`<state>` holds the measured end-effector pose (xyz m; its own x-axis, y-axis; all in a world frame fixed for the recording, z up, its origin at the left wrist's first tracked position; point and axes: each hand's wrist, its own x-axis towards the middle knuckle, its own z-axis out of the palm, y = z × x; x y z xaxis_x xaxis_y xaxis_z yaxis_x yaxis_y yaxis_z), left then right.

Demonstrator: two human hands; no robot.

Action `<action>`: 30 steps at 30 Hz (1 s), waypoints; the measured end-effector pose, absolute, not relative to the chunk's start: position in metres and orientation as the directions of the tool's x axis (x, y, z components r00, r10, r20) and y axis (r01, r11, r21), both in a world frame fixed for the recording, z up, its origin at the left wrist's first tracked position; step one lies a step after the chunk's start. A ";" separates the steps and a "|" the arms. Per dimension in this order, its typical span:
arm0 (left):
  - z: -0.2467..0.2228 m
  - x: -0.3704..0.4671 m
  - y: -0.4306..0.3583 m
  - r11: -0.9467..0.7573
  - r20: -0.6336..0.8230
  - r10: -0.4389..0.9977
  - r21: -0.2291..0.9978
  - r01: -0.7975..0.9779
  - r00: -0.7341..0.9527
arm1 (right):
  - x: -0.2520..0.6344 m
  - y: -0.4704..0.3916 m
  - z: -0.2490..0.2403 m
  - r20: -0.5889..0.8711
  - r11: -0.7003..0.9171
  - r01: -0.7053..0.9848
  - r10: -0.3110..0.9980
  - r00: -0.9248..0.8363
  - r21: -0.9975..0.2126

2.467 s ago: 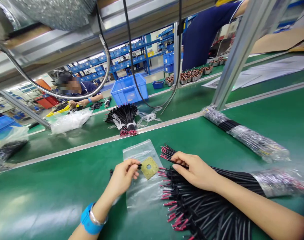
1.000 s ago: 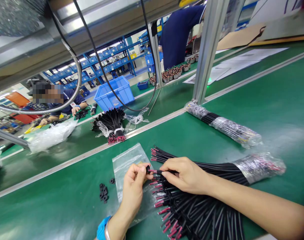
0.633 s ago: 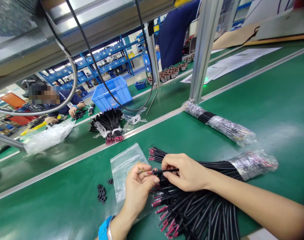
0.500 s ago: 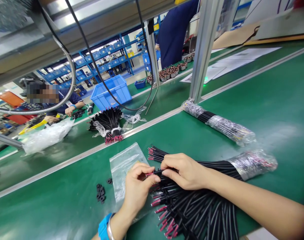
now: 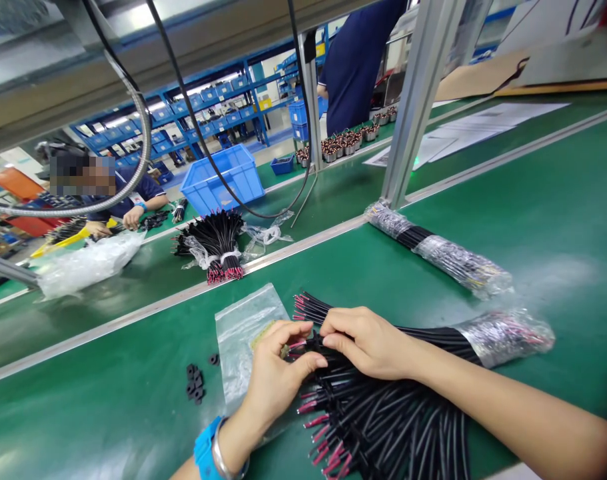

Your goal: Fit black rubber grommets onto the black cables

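Observation:
My right hand [image 5: 368, 343] pinches a black cable [image 5: 313, 342] close to its red-wired end, above the cable pile. Around that end, the thumb and fingers of my left hand [image 5: 276, 367] are spread apart, with a gap between them. Many black cables [image 5: 403, 420] with stripped red ends fan out beneath my right hand and forearm. Their far part is in clear wrap [image 5: 508, 337]. Small black rubber grommets [image 5: 195, 383] lie left of a clear plastic bag [image 5: 236, 333], which is partly under my left hand.
A wrapped cable bundle [image 5: 438, 250] lies behind, near a metal post [image 5: 418, 107]. Across the rail [image 5: 148, 313] are a tied cable bundle [image 5: 218, 243] and a blue crate [image 5: 226, 179]. One co-worker [image 5: 128, 193] sits far left; another [image 5: 353, 67] stands behind. Loose cords hang overhead.
My left thumb and fingers have parted from the cable end that they were pinching. My right hand keeps its hold in nearly the same place. The view has shifted slightly.

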<state>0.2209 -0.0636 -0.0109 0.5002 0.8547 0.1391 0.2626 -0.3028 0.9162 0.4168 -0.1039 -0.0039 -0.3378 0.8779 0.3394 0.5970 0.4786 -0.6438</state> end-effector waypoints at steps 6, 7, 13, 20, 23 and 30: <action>-0.015 0.218 -0.068 -0.225 0.123 0.890 0.956 0.189 0.438 | 0.416 -0.104 -0.004 0.353 0.496 0.599 0.869 -0.348 -0.629; -0.016 0.219 -0.068 -0.240 0.132 0.889 0.950 0.201 0.439 | 0.415 -0.104 -0.005 0.356 0.496 0.599 0.868 -0.346 -0.628; -0.009 0.221 -0.063 -0.352 0.172 0.855 0.885 0.304 0.488 | 0.414 -0.104 -0.004 0.344 0.482 0.607 0.876 -0.338 -0.631; 0.008 0.215 -0.059 -0.561 0.176 0.710 0.727 0.397 0.682 | 0.422 -0.100 -0.005 0.299 0.390 0.727 0.918 -0.260 -0.566; 0.008 0.213 -0.060 -0.566 0.089 0.703 0.671 0.479 0.705 | 0.419 -0.098 -0.008 0.211 0.289 0.870 0.952 -0.220 -0.399; 0.017 0.220 -0.071 -0.608 -0.014 0.674 0.557 0.566 0.738 | 0.398 -0.099 0.001 0.011 0.103 0.994 0.995 -0.102 -0.042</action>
<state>0.2197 -0.0709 0.0165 0.7384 0.6742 -0.0142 0.5660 -0.6081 0.5567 0.3981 -0.0990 0.0008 -0.1025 0.9947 0.0106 0.9938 0.1028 -0.0419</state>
